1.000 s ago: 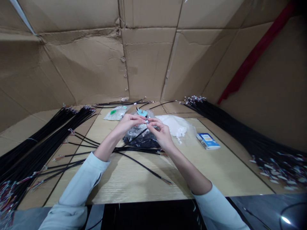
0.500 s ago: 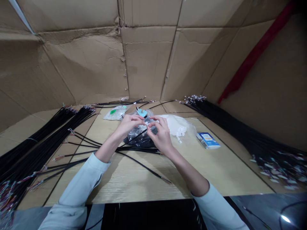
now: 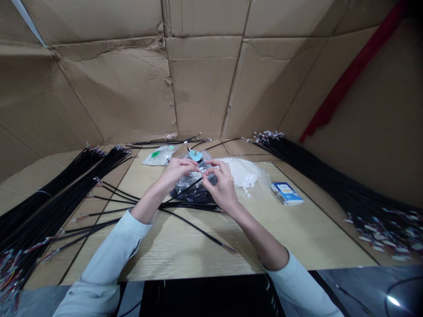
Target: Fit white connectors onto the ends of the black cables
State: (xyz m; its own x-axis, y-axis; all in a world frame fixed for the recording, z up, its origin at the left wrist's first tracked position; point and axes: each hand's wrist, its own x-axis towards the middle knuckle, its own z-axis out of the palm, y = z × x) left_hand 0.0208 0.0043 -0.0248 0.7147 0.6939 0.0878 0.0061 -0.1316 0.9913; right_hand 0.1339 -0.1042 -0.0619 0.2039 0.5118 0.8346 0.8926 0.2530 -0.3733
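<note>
Both my hands meet over the middle of the table, fingertips pinched close together. My left hand (image 3: 180, 171) is closed on a small white connector (image 3: 202, 169). My right hand (image 3: 220, 181) pinches the wire end of a black cable (image 3: 189, 188), right beside the connector. The cable slants down to the left from my right fingertips. Whether the wires sit inside the connector is too small to tell. Behind the hands lies a dark clear plastic bag (image 3: 194, 194), with a light-blue round piece (image 3: 195, 155) above it.
Loose black cables (image 3: 198, 227) spread under my forearms. Thick cable bundles lie at the left (image 3: 66, 207) and right (image 3: 317, 180). A bag of white connectors (image 3: 249, 174), a blue-and-white box (image 3: 287, 193) and a green-labelled bag (image 3: 158, 156) rest on the table. Cardboard walls enclose it.
</note>
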